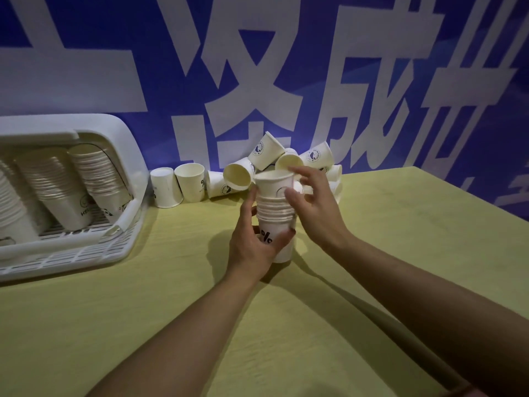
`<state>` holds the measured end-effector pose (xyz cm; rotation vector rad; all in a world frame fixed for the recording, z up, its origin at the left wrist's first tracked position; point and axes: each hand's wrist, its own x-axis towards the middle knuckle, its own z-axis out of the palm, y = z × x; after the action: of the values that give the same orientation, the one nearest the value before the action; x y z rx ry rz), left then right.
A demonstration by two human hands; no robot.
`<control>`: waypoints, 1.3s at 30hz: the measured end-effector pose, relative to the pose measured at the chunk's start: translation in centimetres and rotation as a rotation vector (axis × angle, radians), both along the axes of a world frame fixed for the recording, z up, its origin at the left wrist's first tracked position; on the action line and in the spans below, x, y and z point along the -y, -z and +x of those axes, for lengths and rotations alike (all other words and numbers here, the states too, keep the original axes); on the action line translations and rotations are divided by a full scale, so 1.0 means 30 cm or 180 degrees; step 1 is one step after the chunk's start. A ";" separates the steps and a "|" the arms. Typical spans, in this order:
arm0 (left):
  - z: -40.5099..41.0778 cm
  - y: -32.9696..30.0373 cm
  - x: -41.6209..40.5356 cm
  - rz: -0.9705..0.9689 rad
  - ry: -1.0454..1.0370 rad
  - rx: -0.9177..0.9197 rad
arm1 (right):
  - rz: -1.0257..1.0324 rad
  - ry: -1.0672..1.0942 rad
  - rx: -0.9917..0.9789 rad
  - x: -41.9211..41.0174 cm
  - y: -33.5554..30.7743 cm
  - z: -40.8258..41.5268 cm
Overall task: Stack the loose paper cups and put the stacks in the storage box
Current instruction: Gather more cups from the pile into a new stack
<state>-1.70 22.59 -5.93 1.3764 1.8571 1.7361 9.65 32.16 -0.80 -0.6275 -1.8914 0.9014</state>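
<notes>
A blue wall with large white characters backs a yellow-green counter. At centre the left hand grasps the bottom of an upright stack of paper cups, fingers curled round it. The right hand rests against the stack's top cup, fingers relaxed and spread. Loose paper cups lie heaped behind. On the left, the white storage box holds leaning cup stacks.

Two bare forearms, no sleeves; left hand, right hand
</notes>
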 end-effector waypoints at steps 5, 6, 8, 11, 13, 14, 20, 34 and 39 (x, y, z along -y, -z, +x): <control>-0.017 0.005 -0.004 0.0108 -0.0321 0.0131 | 0.0071 -0.0092 0.0318 0.037 0.080 -0.005; -0.018 0.008 -0.005 0.0126 -0.0312 0.0111 | 0.0099 -0.0108 0.0316 0.041 0.092 -0.003; -0.016 0.011 -0.006 0.0170 -0.0283 0.0116 | 0.0149 -0.0122 0.0176 0.027 0.096 0.000; -0.018 0.016 -0.010 0.0187 -0.0255 0.0106 | 0.0379 0.0268 0.0098 -0.055 0.084 0.000; -0.018 0.017 -0.011 0.0184 -0.0240 0.0140 | 0.0645 0.0818 0.0535 -0.142 0.093 0.001; -0.019 0.017 -0.011 0.0187 -0.0231 0.0176 | 0.0836 0.1089 0.0951 -0.191 0.105 0.003; -0.019 0.009 -0.015 0.0221 -0.0068 0.0411 | 0.1206 0.1833 0.2738 -0.401 0.160 0.041; -0.005 -0.020 0.010 0.0505 0.0459 0.0661 | 0.0772 0.1944 0.1974 -0.338 0.076 0.085; -0.005 -0.017 0.015 0.0282 0.0751 0.0716 | 0.0088 0.1197 -0.0113 -0.171 0.066 0.102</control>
<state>-1.86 22.14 -5.41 1.3092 1.4549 1.7855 12.71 37.30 -2.79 -0.9074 -1.6752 0.6370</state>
